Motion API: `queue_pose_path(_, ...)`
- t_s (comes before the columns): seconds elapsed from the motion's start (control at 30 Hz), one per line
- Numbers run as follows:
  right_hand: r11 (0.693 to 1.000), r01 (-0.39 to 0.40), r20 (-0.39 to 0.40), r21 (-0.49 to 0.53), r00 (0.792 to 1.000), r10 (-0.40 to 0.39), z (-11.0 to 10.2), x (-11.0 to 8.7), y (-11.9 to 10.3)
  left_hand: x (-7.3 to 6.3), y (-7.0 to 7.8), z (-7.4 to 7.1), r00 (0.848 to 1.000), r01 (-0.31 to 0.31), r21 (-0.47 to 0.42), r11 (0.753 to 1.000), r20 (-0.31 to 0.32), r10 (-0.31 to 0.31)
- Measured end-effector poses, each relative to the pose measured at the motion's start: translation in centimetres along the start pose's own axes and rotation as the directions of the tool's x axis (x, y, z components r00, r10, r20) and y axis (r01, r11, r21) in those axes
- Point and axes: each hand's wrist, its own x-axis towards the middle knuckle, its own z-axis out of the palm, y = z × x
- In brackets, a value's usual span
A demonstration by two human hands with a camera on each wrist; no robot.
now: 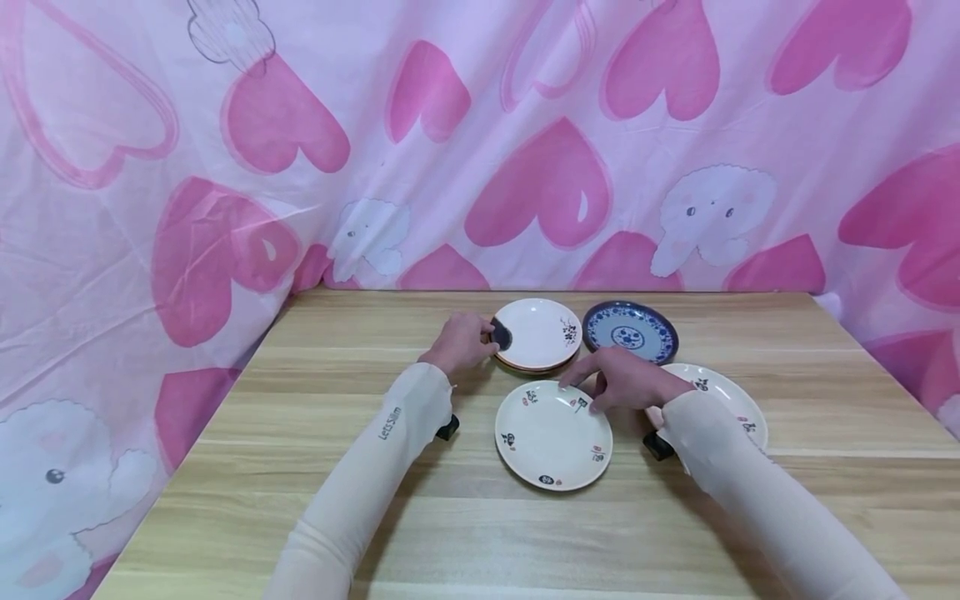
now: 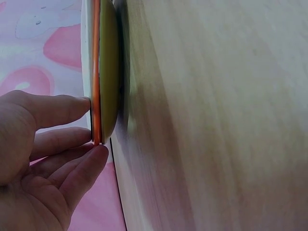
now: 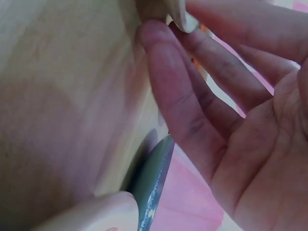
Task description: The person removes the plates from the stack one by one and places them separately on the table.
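My left hand [image 1: 463, 342] is at the left edge of a small stack of plates, its fingertips pinching the rim. On top lies a white plate [image 1: 536, 333] with a dark patch and a black floral print. Seen edge-on in the left wrist view, an orange rim [image 2: 96, 72] and a yellowish underside [image 2: 109, 72] show below it. With thumb and fingers, my right hand [image 1: 626, 379] holds the upper right rim of a cream plate [image 1: 553, 442] with small printed figures. That rim [image 3: 179, 14] sits between the fingers in the right wrist view.
Behind my right hand lies a blue-and-white patterned plate [image 1: 628, 335]. Another cream plate [image 1: 723, 396] is partly hidden under my right forearm. The wooden table [image 1: 300, 417] meets a pink heart-print cloth [image 1: 540, 183] at the back and left.
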Motion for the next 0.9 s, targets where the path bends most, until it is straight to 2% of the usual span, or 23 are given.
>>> queue_pose_path(0.17, 1.0, 0.015, -0.029, 0.013, 0.999, -0.014, -0.7, -0.1, 0.4, 0.0, 0.2, -0.1, 1.0, 0.011, -0.012, 1.0, 0.011, -0.011)
queue_pose_path(0.3, 1.0, 0.006, -0.128, 0.017, 0.992, -0.004, -1.2, 0.2, 0.7, -0.1, 0.4, -0.2, 1.0, 0.018, -0.014, 1.0, 0.016, -0.018)
queue_pose_path(0.5, 0.999, -0.025, -0.279, -0.022, 0.96, 0.018, -1.6, 1.3, 1.0, 0.0, 0.5, -0.2, 1.0, 0.018, 0.0, 1.0, -0.001, -0.018)
queue_pose_path(0.63, 0.994, -0.102, -0.357, -0.033, 0.931, 0.084, -2.1, 2.2, 0.9, 0.1, 0.4, 0.1, 0.999, 0.038, -0.041, 0.998, -0.025, -0.039)
queue_pose_path(0.73, 0.984, -0.178, -0.392, 0.011, 0.904, 0.168, -2.5, 3.0, 0.8, 0.3, 0.3, 0.2, 0.998, 0.05, -0.084, 0.995, -0.037, -0.054)
queue_pose_path(0.9, 0.955, -0.282, -0.372, 0.097, 0.879, 0.297, -2.6, 4.4, 0.9, 0.4, 0.4, 0.3, 0.996, 0.076, -0.181, 0.981, -0.038, -0.084)
